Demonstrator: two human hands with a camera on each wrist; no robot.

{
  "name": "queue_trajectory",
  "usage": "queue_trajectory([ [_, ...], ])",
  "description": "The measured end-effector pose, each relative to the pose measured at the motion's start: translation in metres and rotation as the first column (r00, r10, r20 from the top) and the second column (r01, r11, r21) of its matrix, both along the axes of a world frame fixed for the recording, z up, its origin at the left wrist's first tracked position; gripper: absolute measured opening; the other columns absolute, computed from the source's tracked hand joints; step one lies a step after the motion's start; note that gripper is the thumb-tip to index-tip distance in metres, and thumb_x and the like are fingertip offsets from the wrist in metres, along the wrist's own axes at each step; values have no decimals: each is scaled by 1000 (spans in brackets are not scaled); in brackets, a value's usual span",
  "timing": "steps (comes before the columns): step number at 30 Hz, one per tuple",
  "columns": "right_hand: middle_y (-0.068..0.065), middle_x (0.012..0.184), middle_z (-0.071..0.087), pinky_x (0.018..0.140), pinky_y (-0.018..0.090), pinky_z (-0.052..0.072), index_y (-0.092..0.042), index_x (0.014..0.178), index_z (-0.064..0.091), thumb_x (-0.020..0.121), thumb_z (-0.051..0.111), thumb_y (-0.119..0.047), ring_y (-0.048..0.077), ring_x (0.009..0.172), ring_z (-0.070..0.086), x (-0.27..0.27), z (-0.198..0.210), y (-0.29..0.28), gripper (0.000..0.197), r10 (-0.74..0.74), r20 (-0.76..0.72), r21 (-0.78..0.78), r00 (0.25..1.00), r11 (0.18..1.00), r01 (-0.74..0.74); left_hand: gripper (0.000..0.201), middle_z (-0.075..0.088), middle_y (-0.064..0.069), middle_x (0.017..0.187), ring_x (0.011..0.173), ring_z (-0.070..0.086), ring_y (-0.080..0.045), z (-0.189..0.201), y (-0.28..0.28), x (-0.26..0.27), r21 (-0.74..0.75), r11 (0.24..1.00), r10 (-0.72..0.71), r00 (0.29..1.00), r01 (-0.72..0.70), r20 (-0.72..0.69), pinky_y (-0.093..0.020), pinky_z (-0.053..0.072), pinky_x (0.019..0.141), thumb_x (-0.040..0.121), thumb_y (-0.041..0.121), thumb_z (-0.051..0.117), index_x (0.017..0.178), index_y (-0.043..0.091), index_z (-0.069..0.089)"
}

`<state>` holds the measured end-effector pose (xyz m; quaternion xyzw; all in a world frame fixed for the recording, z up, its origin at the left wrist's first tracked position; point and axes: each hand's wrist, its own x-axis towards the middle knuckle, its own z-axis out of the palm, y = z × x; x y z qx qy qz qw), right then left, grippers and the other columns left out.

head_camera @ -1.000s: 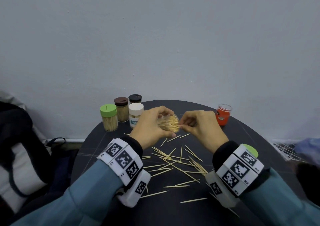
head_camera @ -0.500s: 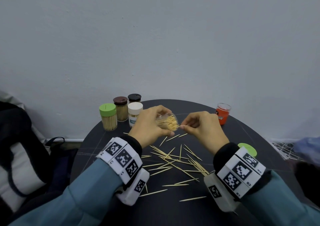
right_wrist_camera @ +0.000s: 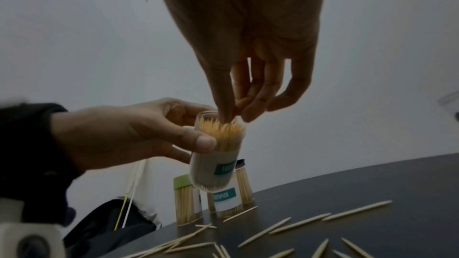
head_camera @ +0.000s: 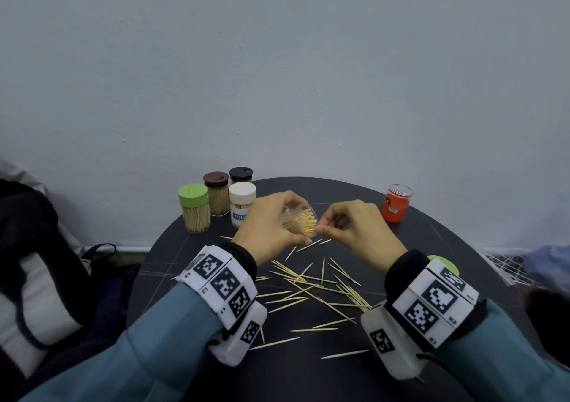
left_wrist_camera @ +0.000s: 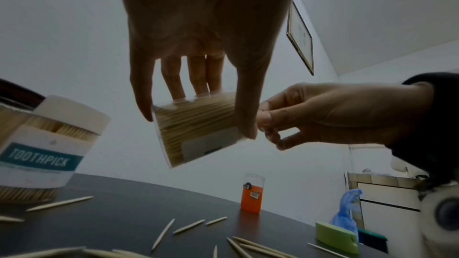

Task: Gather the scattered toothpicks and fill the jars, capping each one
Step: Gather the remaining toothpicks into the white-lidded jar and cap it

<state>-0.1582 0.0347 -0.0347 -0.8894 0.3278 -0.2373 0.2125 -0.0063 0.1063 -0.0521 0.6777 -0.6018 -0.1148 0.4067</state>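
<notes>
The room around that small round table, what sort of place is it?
Probably a home or small office corner, though that is a guess: a dark round table pushed against a plain wall, a framed picture, and a backpack beside it.

Clear plastic jar (head_camera: 300, 221), wooden toothpicks (head_camera: 311, 284)

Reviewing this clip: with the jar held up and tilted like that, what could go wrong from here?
1. The left hand holds the open jar tilted, off the table; its packed toothpicks could slide out.
2. The right hand works at the jar's crowded mouth; further picks may jam or get pushed out.
3. Many loose toothpicks lie near the sleeves, which might sweep them off the table.
</notes>
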Motion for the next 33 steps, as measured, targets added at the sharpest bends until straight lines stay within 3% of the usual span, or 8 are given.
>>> queue_trajectory([
  [5, -7, 70, 60, 61, 13, 40, -16, 81, 69, 82, 70, -25, 3, 65, 54, 3, 2, -7, 9, -127, -30, -92, 991, 988, 124, 58, 64, 6, 104, 97, 57, -9, 0, 0, -2, 9, 1000, -20, 1000, 20, -14, -20, 43, 81, 59, 22, 88, 110, 21, 62],
  [12, -11, 63, 58, 60, 13, 41, -16, 75, 71, 78, 74, -23, 1, 59, 52, 7, 6, 4, 8, 8, -69, -25, 998, 1000, -10, 58, 64, 6, 107, 95, 55, -6, -1, -1, -1, 19, 999, -30, 999, 30, -19, -13, 40, 74, 60, 22, 87, 112, 20, 62],
  [15, -14, 61, 55, 58, 12, 41, -17, 75, 70, 79, 73, -24, 1, 60, 53, 8, 6, 1, 8, -52, -75, -70, 996, 996, 47, 58, 63, 7, 107, 95, 55, -5, 0, 0, -2, 22, 999, -32, 999, 33, -32, -7, 37, 71, 61, 21, 86, 113, 21, 61],
  [18, -11, 66, 57, 67, 24, 50, -18, 76, 69, 79, 72, -24, 7, 69, 57, 6, 5, -7, 7, -133, -82, -116, 988, 986, 123, 57, 64, 5, 105, 96, 57, -7, 1, 0, -3, 19, 999, -39, 998, 39, -39, -14, 43, 77, 60, 21, 87, 110, 21, 62],
  [22, -4, 68, 64, 60, 10, 44, -14, 78, 73, 77, 75, -21, 2, 61, 55, 6, 6, -3, 7, -9, -38, -12, 999, 1000, 9, 53, 64, 7, 105, 96, 57, -7, 0, 1, -2, 17, 999, -47, 998, 47, -47, -10, 40, 71, 60, 21, 87, 107, 23, 62],
  [26, -1, 72, 67, 62, 6, 45, -12, 84, 75, 77, 74, -17, 0, 63, 58, 3, 6, -1, 8, 22, 47, 1, 999, 1000, -22, 53, 65, 5, 106, 97, 58, -8, 0, 1, -2, 19, 999, -48, 997, 49, -57, -12, 41, 73, 60, 23, 87, 106, 25, 62],
  [33, -7, 71, 66, 61, 4, 46, -16, 82, 71, 76, 75, -19, 0, 65, 60, -5, 3, -6, 8, -37, 186, 5, 982, 999, 37, 54, 64, 4, 106, 97, 56, -8, 2, 2, -1, 10, 1000, -23, 995, 24, -93, -11, 41, 69, 63, 23, 86, 110, 22, 61],
])
